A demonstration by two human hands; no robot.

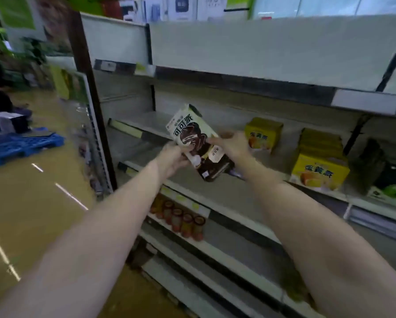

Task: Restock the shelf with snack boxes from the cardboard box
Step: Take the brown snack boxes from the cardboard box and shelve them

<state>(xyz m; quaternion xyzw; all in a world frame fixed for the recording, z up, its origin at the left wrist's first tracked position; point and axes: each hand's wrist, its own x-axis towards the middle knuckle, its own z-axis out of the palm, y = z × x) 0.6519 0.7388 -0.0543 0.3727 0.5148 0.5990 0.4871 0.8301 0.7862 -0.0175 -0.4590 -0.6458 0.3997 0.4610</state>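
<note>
Brown-and-cream chocolate pie box (198,143) is gripped at frame centre by both hands, left hand (173,157) and right hand (232,145), before a grey shelf (215,193); yellow snack boxes (320,171) are seen right.

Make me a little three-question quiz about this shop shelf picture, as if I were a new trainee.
1. True or false: both hands hold the brown and cream snack box.
2. What colour are the boxes already on the shelf to the right of the held box? A) red B) yellow C) blue
3. What stands on the lower shelf under the left forearm?

Key
1. True: the left hand grips its lower left edge and the right hand its right side, and the box is tilted in front of a bare stretch of shelf.
2. B: yellow boxes.
3. A row of small red-labelled bottles.
</note>
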